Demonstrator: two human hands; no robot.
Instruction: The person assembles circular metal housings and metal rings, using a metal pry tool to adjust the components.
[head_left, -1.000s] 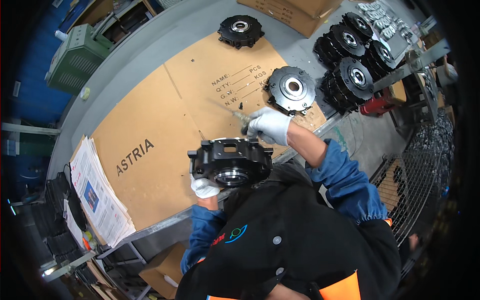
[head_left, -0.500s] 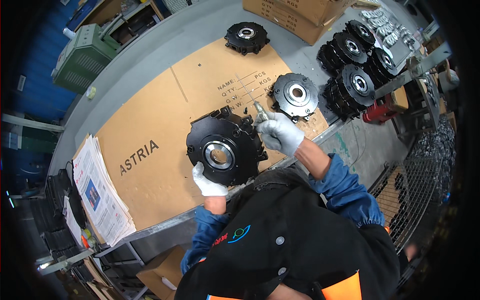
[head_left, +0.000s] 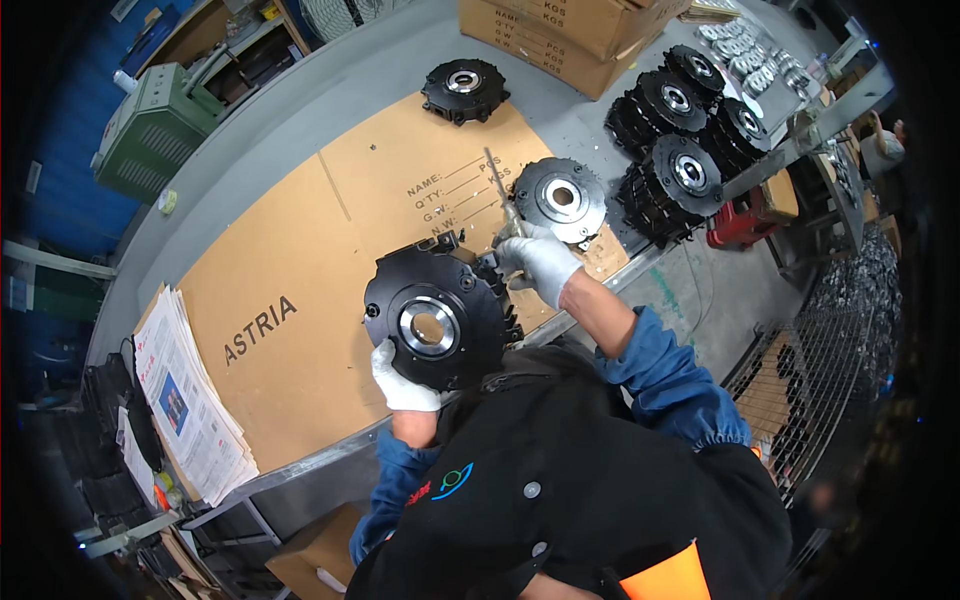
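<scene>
My left hand [head_left: 403,382], in a white glove, grips the lower left rim of a black disc-shaped metal part [head_left: 475,320]. This part has a silver ring round its centre hole and blocky lugs along its edge; it is tilted up near the table's front edge. My gloved right hand [head_left: 542,264] is closed round a hand tool [head_left: 500,185] with a long thin shaft pointing up and away. Its pale handle is mostly hidden by the fingers. The right hand is close beside the part's lugged right edge. A similar disc part [head_left: 562,200] lies flat just beyond it.
Flattened cardboard [head_left: 300,250] covers much of the grey table. Another black disc part [head_left: 465,90] sits at its far edge. Stacked disc parts [head_left: 672,185] stand to the right, cardboard boxes [head_left: 560,45] behind. Papers [head_left: 190,400] lie at left, near a green metal box [head_left: 155,125].
The whole scene has shifted a little to the left with the head view. The tool's shaft now points more steeply upward. Both hands keep their holds.
</scene>
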